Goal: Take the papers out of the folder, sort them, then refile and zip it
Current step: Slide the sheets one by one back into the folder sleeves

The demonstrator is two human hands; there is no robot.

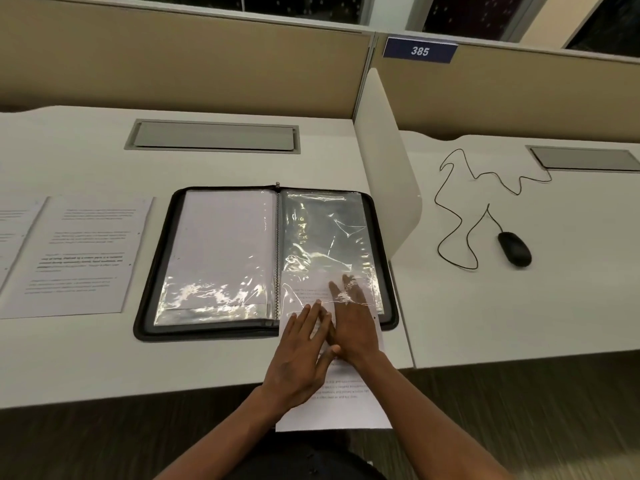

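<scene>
Folder (157, 271) lies open on the desk (86, 358), black zip edge all round, clear sleeves on both sides. One sheet (346, 407) sits partway in the right sleeve (329, 237), its near end hanging off the desk edge. Left hand (298, 358) rests flat on the sheet, fingers straight. Right hand (349, 327) has fingertips under the plastic, fingers extended, gripping nothing. Two papers (83, 254) lie left of the folder. Mouse (514, 248) on the next desk.
</scene>
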